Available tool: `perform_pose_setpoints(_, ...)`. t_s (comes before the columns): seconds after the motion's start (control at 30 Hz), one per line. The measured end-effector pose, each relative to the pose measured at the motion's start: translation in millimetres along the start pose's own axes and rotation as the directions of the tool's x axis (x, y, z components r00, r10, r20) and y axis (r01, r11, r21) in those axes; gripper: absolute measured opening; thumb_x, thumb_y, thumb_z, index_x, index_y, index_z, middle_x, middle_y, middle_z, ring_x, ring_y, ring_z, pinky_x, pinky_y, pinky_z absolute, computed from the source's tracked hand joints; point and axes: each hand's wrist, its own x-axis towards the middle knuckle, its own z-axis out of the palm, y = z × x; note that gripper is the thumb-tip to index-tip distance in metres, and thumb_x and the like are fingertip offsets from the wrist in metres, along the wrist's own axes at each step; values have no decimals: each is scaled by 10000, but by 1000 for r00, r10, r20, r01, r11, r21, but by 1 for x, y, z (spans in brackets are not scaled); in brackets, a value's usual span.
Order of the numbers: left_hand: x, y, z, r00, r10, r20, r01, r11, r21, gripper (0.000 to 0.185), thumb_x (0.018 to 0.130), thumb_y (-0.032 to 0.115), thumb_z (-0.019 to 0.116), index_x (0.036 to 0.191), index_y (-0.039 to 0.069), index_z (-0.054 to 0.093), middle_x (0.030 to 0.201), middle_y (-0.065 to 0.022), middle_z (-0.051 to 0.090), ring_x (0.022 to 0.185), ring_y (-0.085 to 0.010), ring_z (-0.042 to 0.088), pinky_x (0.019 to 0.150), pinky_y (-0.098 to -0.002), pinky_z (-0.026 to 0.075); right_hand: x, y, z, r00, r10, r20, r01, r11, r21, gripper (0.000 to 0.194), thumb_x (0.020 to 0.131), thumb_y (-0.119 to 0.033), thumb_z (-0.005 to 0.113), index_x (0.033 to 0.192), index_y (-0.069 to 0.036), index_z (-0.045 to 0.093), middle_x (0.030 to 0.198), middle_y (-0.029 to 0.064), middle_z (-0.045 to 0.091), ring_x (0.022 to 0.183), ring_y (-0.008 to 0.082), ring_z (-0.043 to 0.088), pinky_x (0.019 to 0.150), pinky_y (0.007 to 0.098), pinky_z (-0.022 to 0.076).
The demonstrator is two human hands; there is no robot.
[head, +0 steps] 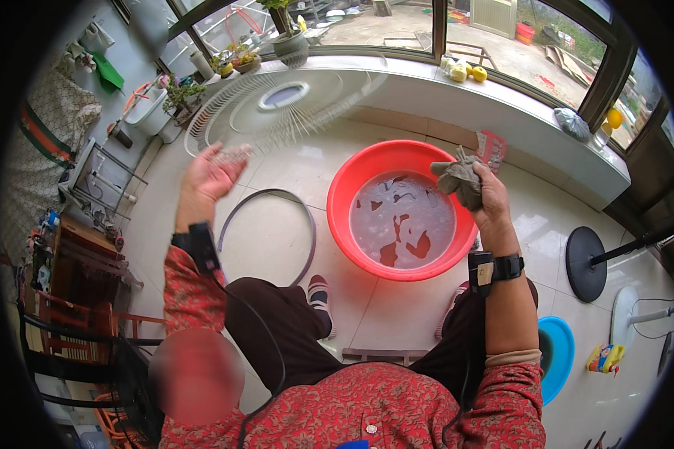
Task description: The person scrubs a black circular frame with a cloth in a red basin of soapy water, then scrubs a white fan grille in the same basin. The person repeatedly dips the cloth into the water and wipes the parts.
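A round wire fan guard (281, 120) with a pale oval centre is tilted in front of the window ledge, blurred by motion. My left hand (216, 171) is at its near edge, palm turned up, and wires overlap the fingers. My right hand (491, 193) grips a crumpled grey cloth (463, 179) over the right rim of a red plastic basin (345, 241). Cloudy grey liquid (390, 210) with a patchy surface fills the lower part of the basin. On the tiles beside it lies a thin grey ring (313, 247).
At the right are a black round stand base (585, 264), a white stand base (623, 314), a blue basin (561, 359) and a yellow bottle (605, 358). Potted plants (291, 47) and yellow fruit (479, 74) line the ledge. A black chair (67, 365) stands at the left.
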Motion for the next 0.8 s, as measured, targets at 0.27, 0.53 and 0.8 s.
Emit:
perform_pose_setpoints(0.27,50,-125,-54,986,-135,96,124,986,113,301,935,48,549,1216,-6,454,1099,-254,641,1001,-376,668,862,-553,555,16,9,-7,992,58,110,-52,997,-63,334,996,-167,425,1217,61,529,1095,216,664,914,296,682,791,393,567)
perform_pose_setpoints(0.53,45,-133,-36,994,-109,-20,110,968,225,507,908,-54,529,1376,52,363,1139,-234,630,998,-344,677,813,-509,589,8,17,14,998,66,-20,-68,992,-105,243,985,-163,519,1137,11,592,962,121,686,770,207,678,616,324,558)
perform_pose_setpoints(0.8,41,-132,-38,996,-89,-11,88,948,307,514,897,-43,578,1367,53,395,1153,-199,637,1005,-332,678,805,-498,587,-2,7,26,998,58,7,-57,995,-76,239,996,-191,507,1089,9,598,946,106,682,776,176,667,641,292,548)
